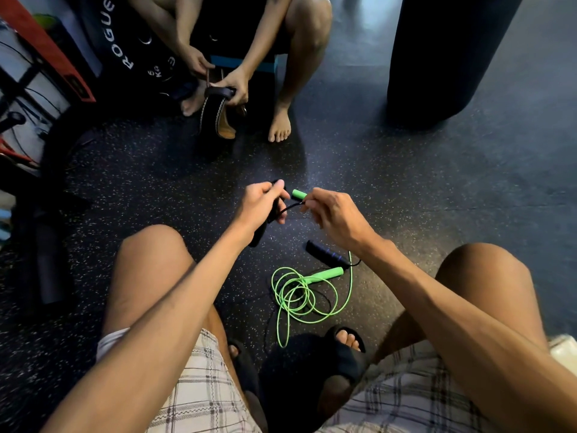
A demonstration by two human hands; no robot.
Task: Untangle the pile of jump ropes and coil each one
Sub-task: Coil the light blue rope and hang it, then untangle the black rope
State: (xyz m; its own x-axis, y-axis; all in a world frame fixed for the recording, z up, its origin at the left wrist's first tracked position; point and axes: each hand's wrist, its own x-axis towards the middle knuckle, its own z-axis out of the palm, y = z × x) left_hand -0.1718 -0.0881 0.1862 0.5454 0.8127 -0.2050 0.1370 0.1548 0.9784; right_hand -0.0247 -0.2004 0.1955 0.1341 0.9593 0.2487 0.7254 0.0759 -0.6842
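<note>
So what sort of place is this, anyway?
Most likely a gym: a speckled rubber floor, a black weight plate with white lettering, what looks like a punching bag, and jump ropes lying about.

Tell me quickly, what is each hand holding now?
Left hand: grips a black handle.
Right hand: holds a green handle, fingertips at the black cord.

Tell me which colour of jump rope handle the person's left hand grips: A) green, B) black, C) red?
B: the left hand grips a black handle, while the right hand pinches the green handle.
</note>
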